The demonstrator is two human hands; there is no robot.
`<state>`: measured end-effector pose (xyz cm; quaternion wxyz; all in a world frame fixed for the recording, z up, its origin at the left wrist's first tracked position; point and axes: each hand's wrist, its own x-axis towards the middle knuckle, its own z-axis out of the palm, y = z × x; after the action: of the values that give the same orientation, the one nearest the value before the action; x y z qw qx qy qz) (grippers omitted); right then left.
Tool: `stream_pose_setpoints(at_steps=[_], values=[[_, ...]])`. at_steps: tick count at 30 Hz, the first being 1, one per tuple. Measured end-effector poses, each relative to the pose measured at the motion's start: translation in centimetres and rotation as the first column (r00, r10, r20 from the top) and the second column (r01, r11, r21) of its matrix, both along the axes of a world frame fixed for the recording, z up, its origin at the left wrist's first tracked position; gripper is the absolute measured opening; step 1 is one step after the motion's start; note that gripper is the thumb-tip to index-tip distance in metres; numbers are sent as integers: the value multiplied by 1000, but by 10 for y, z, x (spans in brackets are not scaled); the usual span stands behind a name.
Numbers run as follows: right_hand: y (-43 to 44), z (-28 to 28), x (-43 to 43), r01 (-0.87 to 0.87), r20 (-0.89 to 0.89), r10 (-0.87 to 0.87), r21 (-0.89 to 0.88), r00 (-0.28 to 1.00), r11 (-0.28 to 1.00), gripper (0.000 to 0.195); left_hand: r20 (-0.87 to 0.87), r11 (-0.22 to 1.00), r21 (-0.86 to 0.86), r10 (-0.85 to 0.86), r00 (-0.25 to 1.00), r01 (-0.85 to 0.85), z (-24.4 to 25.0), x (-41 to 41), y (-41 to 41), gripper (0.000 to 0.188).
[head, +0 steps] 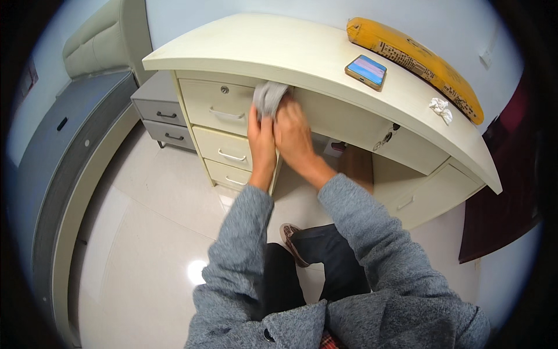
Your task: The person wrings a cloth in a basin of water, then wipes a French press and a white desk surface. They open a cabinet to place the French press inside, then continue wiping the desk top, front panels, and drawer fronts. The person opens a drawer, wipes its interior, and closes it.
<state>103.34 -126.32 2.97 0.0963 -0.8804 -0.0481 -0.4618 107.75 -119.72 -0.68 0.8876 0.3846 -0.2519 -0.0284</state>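
A small grey cloth is bunched between my two hands, just below the front edge of the cream desk. My left hand grips it from below and on the left. Against it on the right lies my right hand, its fingers curled and slightly blurred at the cloth; some fingertips are hidden. Behind the hands are the right end of the top drawer, which has a lock and a metal handle, and the panel beside it.
On the desktop lie a smartphone, a yellow plastic-wrapped package and a crumpled white tissue. Keys hang from the wide drawer's lock. A grey nightstand and a bed frame stand at the left.
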Motion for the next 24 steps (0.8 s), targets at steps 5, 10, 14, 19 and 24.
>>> stream_pose_setpoints(at_steps=[5, 10, 14, 19, 24], values=[[-16, -5, 16, 58, 52, -47, -216, 998, 975, 36, 607, 769, 217, 376, 700, -601, 16, 37, -4, 51], [-6, -85, -5, -22, -510, 76, 110, 857, 994, 34, -117, 843, 536, 112, 987, -33, -111, 23, -1, 48], [-9, -94, -13, -112, -308, 273, 452, 911, 885, 42, -532, 998, -15, -62, 844, 63, -95, -4, -11, 52], [28, -15, -25, -254, -83, 324, 453, 942, 855, 49, 129, 825, 210, 508, 851, -525, 22, 38, 18, 41], [21, -38, -33, -170, 14, 181, 416, 983, 893, 43, 582, 616, 176, 563, 586, -768, 12, 56, -16, 58]])
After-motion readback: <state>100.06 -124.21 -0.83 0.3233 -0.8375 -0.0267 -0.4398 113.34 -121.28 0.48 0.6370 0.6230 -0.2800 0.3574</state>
